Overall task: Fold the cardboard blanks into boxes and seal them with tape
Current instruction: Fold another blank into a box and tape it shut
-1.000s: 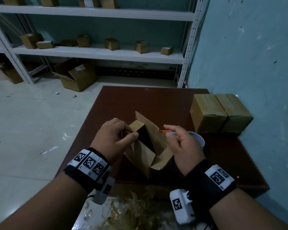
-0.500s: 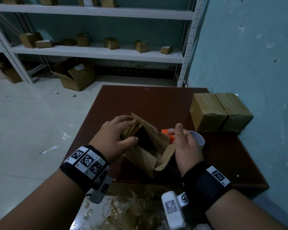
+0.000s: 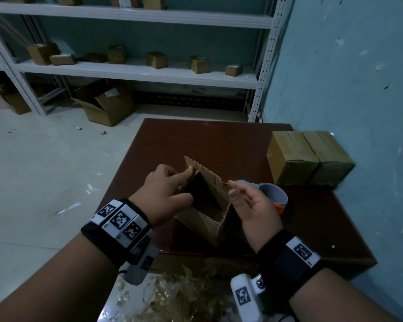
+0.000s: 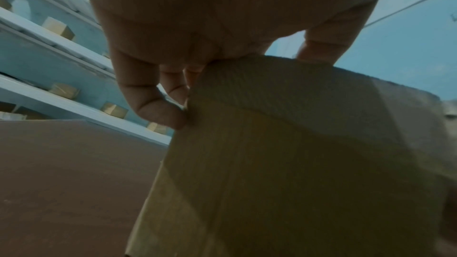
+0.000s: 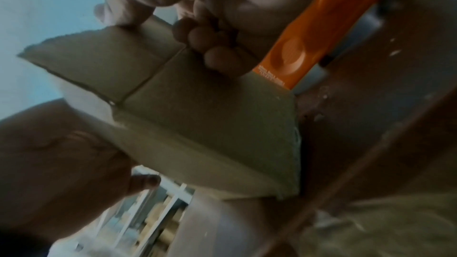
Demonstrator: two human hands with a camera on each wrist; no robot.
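A small brown cardboard box (image 3: 203,219) stands open-topped on the dark red table (image 3: 219,140), its flaps up. My left hand (image 3: 165,191) grips the left side: fingers curl over the far-left flap, thumb against the near wall. The left wrist view shows those fingers (image 4: 158,108) hooked on the cardboard edge (image 4: 272,144). My right hand (image 3: 249,201) pinches the right flap between thumb and fingertips; in the right wrist view its fingertips (image 5: 212,46) press the flap (image 5: 173,85). Behind the right hand lies a tape dispenser (image 3: 273,194) with an orange handle (image 5: 319,32).
Two sealed boxes (image 3: 307,159) stand side by side at the table's right, against the blue wall (image 3: 358,89). White shelving (image 3: 135,73) with small boxes runs along the back; an open carton (image 3: 105,103) sits on the floor. Crumpled tape scraps (image 3: 172,296) lie below the near table edge.
The box has been spread from a skewed, half-flat shape into a squarer open tube. My left fingers moved up onto the far flap; my right hand shifted to pinch the right flap.
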